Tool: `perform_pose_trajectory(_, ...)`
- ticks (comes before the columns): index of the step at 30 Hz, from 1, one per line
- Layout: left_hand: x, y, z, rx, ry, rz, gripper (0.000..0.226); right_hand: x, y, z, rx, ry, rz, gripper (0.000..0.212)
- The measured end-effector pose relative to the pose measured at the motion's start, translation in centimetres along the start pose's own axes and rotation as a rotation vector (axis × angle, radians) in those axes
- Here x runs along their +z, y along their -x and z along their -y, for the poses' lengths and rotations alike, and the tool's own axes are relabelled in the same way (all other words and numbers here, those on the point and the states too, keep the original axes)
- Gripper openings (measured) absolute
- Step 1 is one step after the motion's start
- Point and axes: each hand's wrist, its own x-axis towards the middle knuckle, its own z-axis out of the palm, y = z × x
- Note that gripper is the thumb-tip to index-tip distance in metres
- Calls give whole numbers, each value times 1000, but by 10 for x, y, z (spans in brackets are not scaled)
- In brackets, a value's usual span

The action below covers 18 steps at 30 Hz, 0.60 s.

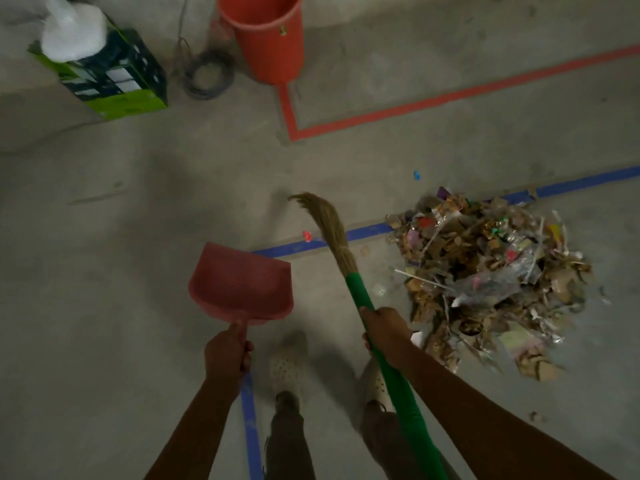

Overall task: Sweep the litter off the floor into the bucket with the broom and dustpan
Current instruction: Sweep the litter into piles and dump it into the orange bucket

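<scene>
Here the left hand [227, 355] gripped the handle of the dustpan [242, 285], fingers curled round it, with the red pan in the lower centre of the frame and its lip pointing up-frame. Just right of it, the right hand [384, 332] was wrapped round the green shaft of the broom [360, 292], whose bristles crossed the blue tape line [367, 232]. The litter [485, 271] lay heaped at the right of the frame, its upper edge overlapping that tape and its left edge near the broom. The bucket [266, 39] stood top centre, at the corner of a red tape line [450, 98], well apart from the heap. Bare concrete floor [138, 202] stretched between them. A green box [114, 74] and a wire coil [207, 76] sat upper left.
</scene>
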Motion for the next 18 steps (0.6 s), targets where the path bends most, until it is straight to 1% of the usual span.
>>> perform_pose_trajectory(5, 16, -117, 20, -28, -80, 65, 46, 74, -80, -5, 61, 40, 17, 30)
perform_pose_trajectory(10, 27, -192, 36, 27, -180, 161, 48, 128, -153, -31, 162, 111, -10, 29)
perform_pose_trajectory(14, 44, -223, 33, 41, -367, 202, 56, 128, -189, -65, 308, 74, -123, 33)
perform_pose_trajectory(18, 70, -235, 24, 37, -489, 267, 61, 98, -188, -97, 386, 100, -290, 37)
